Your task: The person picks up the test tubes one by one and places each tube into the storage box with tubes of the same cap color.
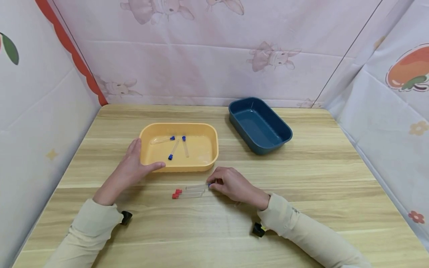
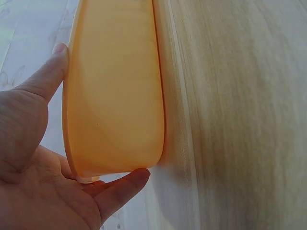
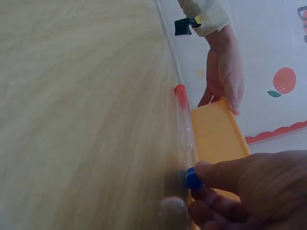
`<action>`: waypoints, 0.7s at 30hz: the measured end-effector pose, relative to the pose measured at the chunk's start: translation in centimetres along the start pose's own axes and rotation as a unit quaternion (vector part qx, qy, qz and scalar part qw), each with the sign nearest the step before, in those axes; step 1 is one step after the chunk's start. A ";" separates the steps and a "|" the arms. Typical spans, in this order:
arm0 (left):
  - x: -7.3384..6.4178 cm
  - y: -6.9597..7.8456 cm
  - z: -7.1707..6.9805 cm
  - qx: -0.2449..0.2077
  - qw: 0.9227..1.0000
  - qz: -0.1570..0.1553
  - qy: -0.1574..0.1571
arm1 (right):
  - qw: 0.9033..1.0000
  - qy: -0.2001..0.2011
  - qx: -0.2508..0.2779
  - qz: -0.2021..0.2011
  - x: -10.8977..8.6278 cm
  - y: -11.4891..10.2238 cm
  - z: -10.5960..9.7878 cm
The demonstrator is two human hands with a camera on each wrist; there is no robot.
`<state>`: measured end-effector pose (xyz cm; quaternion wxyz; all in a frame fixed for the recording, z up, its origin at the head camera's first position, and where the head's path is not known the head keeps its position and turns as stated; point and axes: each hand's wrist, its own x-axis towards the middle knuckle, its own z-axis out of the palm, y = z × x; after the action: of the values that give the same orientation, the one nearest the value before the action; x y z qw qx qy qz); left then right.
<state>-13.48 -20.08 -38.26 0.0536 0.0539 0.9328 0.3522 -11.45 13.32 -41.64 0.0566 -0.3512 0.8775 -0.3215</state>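
Observation:
My right hand (image 1: pixel 234 185) pinches the blue cap (image 3: pixel 193 179) of a clear test tube (image 1: pixel 195 187) between thumb and fingers. Its glass points left, close over the table. Just in front of it lie two test tubes with red caps (image 1: pixel 175 195), side by side. My left hand (image 1: pixel 132 163) grips the near left corner of a yellow basin (image 1: pixel 182 168), thumb on the front rim (image 2: pixel 66 96), fingers around the end wall. Inside the basin lie three test tubes with blue caps (image 1: pixel 170 157). A clear rounded tube end (image 3: pixel 172 210) shows blurred in the right wrist view.
A dark blue basin (image 1: pixel 258 126) stands at an angle behind and right of the yellow one. The wooden table (image 1: pixel 318 178) is bounded by printed cloth walls (image 1: pixel 207 70) at the back and both sides. Part of another clear tube (image 1: pixel 237 204) shows beneath the right wrist.

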 end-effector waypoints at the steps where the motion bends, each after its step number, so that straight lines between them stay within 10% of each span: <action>1: 0.0 0.0 0.0 0.001 1.000 0.001 0.001 | 1.000 -0.001 -0.002 0.000 0.0 0.0 0.0; 21: 0.0 0.2 0.0 0.006 1.000 -0.003 -0.004 | 0.998 -0.013 -0.032 0.048 -1.5 0.8 -1.6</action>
<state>-13.43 -19.97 -38.16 0.0581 0.0525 0.9350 0.3458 -11.31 15.58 -41.09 0.0721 -0.3141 0.9025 -0.2858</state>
